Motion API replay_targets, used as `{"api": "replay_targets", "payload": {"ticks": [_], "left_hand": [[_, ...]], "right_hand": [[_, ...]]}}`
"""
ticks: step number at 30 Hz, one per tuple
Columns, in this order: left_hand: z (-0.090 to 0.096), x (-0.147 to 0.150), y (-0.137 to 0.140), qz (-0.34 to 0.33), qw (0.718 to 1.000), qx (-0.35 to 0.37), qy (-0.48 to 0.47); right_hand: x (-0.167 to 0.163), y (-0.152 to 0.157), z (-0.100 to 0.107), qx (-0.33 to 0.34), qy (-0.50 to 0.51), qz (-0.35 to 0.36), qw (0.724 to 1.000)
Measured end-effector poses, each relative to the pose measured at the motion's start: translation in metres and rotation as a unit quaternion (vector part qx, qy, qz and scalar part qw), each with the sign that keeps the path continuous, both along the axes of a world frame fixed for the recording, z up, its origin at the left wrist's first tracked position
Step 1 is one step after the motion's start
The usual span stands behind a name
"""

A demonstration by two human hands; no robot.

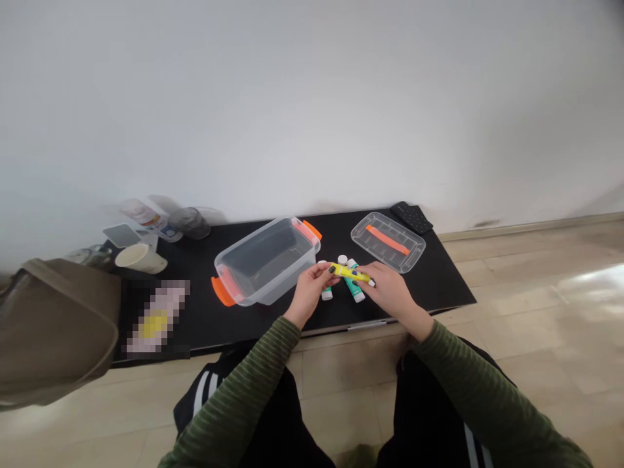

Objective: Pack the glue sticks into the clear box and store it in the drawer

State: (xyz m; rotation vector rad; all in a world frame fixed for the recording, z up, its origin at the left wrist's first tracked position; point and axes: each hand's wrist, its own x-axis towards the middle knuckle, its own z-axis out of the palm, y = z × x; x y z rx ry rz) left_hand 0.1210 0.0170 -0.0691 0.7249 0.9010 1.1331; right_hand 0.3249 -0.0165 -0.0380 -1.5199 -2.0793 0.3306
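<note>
Both hands hold a yellow glue stick [347,272], lying nearly level just above the black table. My left hand [309,290] pinches its left end between thumb and fingers. At the other end, near a white tip, my right hand [391,292] is closed around it. Beneath the hands lie green-and-white glue sticks [358,292], partly covered by fingers and the yellow one. To the left stands a clear plastic box [273,294] with orange clips, its top uncovered. Its clear lid [415,252], with an orange handle, rests flat on the right.
A dark keypad-like object [412,217] sits in the far right corner of the table [433,286]. On the left are a paper cup [141,259], a dark glass [191,223], a spray can [152,221] and a brown bag [53,331]. A wall rises behind.
</note>
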Motion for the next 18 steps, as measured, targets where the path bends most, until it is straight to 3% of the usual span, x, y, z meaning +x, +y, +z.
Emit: {"api": "replay_targets", "payload": {"ticks": [5, 12, 18], "left_hand": [[-0.001, -0.001, -0.003, 0.0, 1.0, 0.011, 0.011], [0.004, -0.002, 0.003, -0.033, 0.994, 0.058, 0.089], [0.005, 0.002, 0.014, -0.057, 0.976, 0.109, 0.179]], "right_hand": [[0.0, -0.002, 0.002, -0.016, 0.029, 0.009, 0.999], [0.002, 0.0, 0.006, -0.127, 0.123, -0.009, 0.984], [-0.002, 0.001, 0.004, -0.182, 0.079, -0.017, 0.98]]}}
